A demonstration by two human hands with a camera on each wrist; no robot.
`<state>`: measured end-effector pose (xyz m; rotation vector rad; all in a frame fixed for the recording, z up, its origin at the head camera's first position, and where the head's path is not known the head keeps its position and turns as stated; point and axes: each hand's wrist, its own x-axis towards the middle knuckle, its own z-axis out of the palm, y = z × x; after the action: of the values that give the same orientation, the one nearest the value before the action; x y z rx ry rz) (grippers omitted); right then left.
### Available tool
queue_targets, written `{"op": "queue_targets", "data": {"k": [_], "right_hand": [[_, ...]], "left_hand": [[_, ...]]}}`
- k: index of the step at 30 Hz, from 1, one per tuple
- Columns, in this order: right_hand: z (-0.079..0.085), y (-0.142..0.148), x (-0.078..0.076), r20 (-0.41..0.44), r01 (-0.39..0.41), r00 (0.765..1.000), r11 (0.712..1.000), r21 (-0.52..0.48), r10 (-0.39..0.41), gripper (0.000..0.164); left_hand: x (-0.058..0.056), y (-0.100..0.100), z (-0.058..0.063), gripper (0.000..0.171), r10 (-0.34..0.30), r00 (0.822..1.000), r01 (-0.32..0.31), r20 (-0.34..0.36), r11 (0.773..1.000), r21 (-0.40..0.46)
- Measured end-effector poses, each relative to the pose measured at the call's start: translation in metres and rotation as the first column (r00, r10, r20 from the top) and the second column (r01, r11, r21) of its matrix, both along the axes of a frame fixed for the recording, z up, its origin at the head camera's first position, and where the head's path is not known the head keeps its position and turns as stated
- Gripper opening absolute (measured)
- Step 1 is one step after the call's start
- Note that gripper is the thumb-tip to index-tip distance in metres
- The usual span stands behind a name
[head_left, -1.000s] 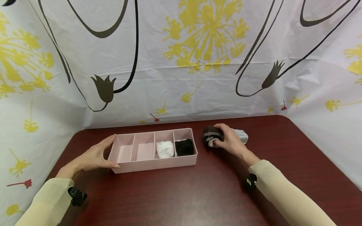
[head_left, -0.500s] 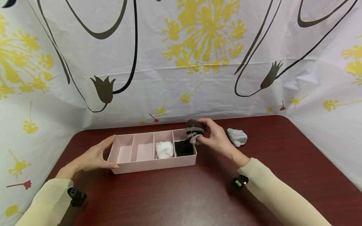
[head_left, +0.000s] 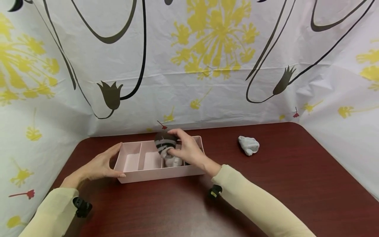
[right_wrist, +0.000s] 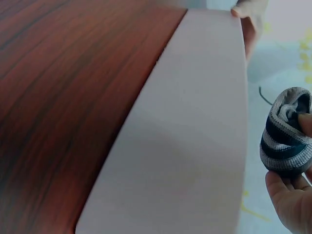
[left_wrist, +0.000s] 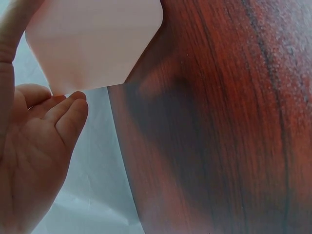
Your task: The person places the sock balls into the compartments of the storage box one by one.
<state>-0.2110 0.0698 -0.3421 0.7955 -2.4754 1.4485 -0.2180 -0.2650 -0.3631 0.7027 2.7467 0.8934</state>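
Note:
A pale pink divided box lies on the dark red table. My left hand holds its left end, thumb at the front corner and fingers at the back one; the left wrist view shows the fingertips right at the box's edge. In my right hand is a rolled striped sock, brown, grey and black, pinched between thumb and fingers above the box's middle. Below it, a white rolled sock sits in the third compartment from the left. My right hand mostly hides the black one in the rightmost compartment.
A light grey rolled sock lies on the table to the right of the box. Behind the table hangs a white sheet with yellow and dark plant prints.
My right hand has lifted the striped sock from the table and carried it left over the box, uncovering the grey sock. My left hand stays on the box's left end.

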Motion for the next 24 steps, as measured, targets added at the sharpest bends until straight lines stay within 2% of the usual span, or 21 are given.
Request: {"op": "queue_targets", "data": {"k": [6, 13, 24], "right_hand": [[-0.007, -0.016, -0.002, 0.019, -0.019, 1.0, 1.0, 0.008, 0.019, 0.048], [-0.009, -0.026, -0.005, -0.034, -0.003, 0.999, 0.999, 0.045, 0.004, 0.047], [-0.01, -0.038, -0.01, -0.034, -0.014, 0.999, 0.992, 0.129, 0.019, 0.051]], "left_hand": [[-0.001, 0.001, -0.001, 0.12, 0.004, 1.0, -0.004, 0.005, 1.0, 0.002], [-0.001, 0.0, -0.001, 0.12, 0.005, 1.0, -0.005, 0.003, 1.0, 0.003], [-0.001, -0.001, -0.001, 0.12, 0.004, 1.0, -0.004, 0.004, 1.0, 0.005]]}}
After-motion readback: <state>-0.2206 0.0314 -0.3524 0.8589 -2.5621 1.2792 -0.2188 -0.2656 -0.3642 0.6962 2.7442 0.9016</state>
